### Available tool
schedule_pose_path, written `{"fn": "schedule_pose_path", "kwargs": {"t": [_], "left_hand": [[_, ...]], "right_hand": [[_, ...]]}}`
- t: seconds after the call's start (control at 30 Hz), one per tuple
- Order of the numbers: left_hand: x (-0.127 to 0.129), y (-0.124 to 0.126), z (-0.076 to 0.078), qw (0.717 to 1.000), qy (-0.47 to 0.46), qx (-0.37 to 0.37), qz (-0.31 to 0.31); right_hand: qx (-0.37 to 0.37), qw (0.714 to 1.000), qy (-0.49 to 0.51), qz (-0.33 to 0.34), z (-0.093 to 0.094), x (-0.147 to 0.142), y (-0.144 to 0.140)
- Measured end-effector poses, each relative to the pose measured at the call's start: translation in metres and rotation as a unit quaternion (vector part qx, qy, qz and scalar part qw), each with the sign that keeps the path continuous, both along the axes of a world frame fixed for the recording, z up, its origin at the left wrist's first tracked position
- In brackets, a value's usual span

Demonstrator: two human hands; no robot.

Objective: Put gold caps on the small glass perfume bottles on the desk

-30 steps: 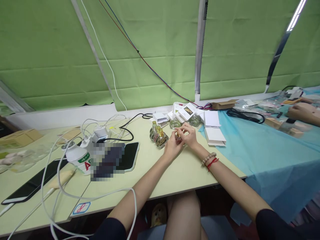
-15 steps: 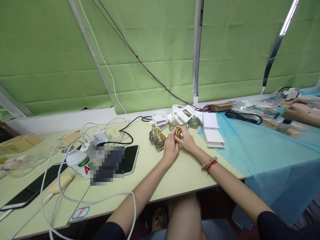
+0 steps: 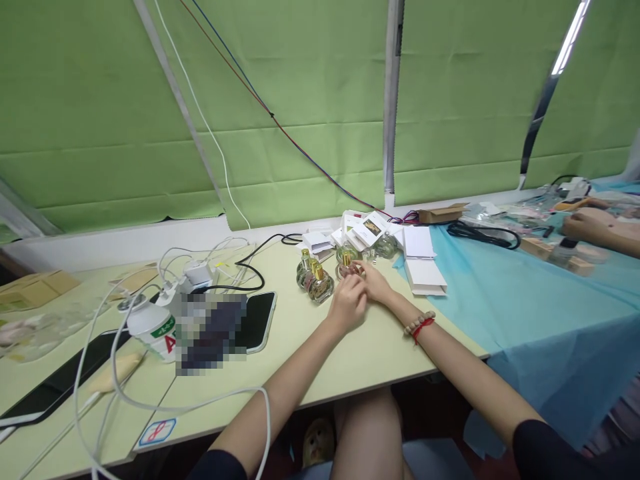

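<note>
A round clear glass perfume bottle (image 3: 345, 268) with a gold top stands upright on the pale yellow table. My right hand (image 3: 376, 283) is closed at its right side, fingertips on the glass. Just in front, my left hand (image 3: 349, 301) has its fingers curled in. Their tips are hidden, so I cannot see whether they pinch anything. To the left, several similar gold-topped perfume bottles (image 3: 319, 285) are grouped together. Behind my hands lie more glass bottles (image 3: 386, 247), partly covered by white printed boxes (image 3: 371, 228).
Opened white boxes (image 3: 425, 277) lie on the right by a blue cloth (image 3: 480, 280). On the left are a phone (image 3: 261, 321), a white bottle (image 3: 150, 327), chargers (image 3: 199, 272) and looping white cables. Another person's hand (image 3: 585, 225) is at far right.
My left hand has come away from the bottle's gold top, moving toward me and curling its fingers. The bottle now shows more fully. My right hand stays beside it, slightly to the right.
</note>
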State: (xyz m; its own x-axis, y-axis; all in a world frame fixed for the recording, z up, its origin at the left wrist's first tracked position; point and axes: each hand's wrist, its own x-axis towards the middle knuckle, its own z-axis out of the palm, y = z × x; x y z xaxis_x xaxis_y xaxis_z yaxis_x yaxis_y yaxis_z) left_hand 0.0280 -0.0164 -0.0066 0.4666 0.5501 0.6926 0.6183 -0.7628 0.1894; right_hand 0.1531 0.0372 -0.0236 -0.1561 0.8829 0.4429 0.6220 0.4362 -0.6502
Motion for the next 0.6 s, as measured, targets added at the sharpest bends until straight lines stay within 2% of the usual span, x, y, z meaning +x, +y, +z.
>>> {"fn": "schedule_pose_path", "kwargs": {"t": [0.1,0.27,0.4,0.6], "left_hand": [[0.002,0.002,-0.002,0.996,0.065,0.01,-0.06],[0.0,0.006,-0.004,0.999,0.033,-0.018,-0.036],[-0.002,0.005,-0.004,0.996,0.07,-0.044,-0.018],[-0.001,0.003,-0.005,0.994,0.096,-0.059,-0.016]], "right_hand": [[-0.016,0.995,0.056,0.08,-0.004,-0.003,0.004],[-0.034,0.976,0.12,0.181,-0.004,-0.002,0.005],[-0.054,0.974,0.121,0.183,-0.003,0.001,0.005],[-0.042,0.982,0.048,0.177,-0.012,0.0,0.011]]}}
